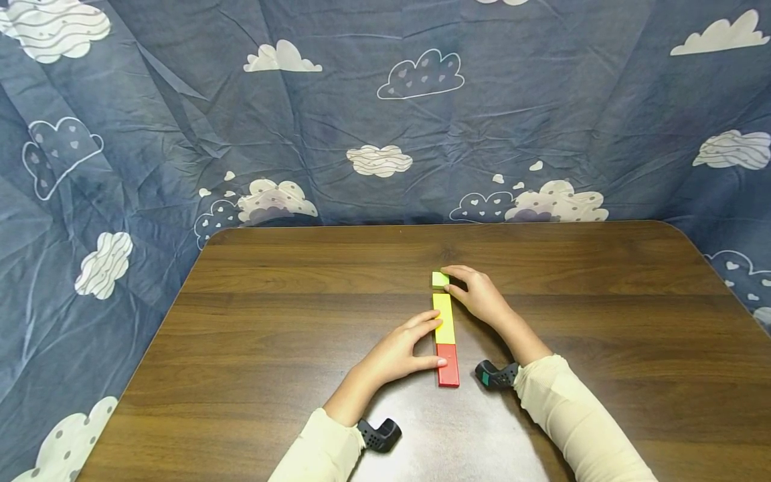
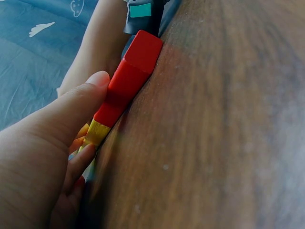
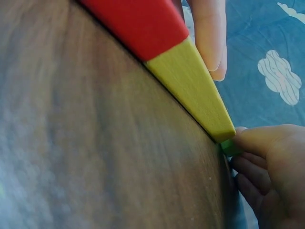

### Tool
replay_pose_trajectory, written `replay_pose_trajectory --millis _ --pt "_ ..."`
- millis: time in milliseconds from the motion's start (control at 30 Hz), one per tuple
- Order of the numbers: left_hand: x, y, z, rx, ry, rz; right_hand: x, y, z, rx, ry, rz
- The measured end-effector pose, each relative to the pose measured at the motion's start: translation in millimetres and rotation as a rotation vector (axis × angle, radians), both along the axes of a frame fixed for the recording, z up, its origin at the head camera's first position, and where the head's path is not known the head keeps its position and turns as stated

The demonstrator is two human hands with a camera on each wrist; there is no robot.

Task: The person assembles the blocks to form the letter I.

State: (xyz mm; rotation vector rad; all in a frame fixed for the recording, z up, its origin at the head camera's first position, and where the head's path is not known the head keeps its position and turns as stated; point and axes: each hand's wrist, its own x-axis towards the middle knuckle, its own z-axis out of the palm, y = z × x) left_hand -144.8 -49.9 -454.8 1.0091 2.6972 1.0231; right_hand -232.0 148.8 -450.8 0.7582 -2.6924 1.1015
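Note:
A red block (image 1: 448, 372) and a longer yellow block (image 1: 446, 331) lie end to end in a line on the table. Beyond the yellow one, across a small gap, sits a short green block (image 1: 439, 280). My right hand (image 1: 482, 296) pinches the green block between thumb and fingers from the right side. From the left, my left hand (image 1: 391, 351) rests on the line with fairly straight fingers. Its thumb touches the red block (image 2: 126, 88), while its fingertips touch the yellow block (image 2: 97, 133). In the right wrist view the green block (image 3: 230, 148) is partly hidden behind the yellow block (image 3: 193, 88).
The brown wooden table (image 1: 271, 321) extends on both sides of the blocks. A blue cloth (image 1: 337, 114) with white clouds hangs behind its far edge. Black devices (image 1: 381, 436) are worn on both wrists, close to the tabletop.

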Motion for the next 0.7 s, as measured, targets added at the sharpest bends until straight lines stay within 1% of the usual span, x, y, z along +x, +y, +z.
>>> replay_pose_trajectory --millis 333,533,700 --pt "-1.4 -0.8 -1.5 0.002 0.010 -0.007 -1.1 0.6 -0.7 0.002 -0.008 0.007" --pt "-2.2 -1.2 -1.6 0.004 0.007 -0.012 -2.2 0.2 -0.5 -0.005 -0.027 -0.004" --pt "-2.5 -2.2 -2.2 0.013 0.003 -0.014 -0.3 -0.7 5.0 -0.028 -0.039 -0.025"
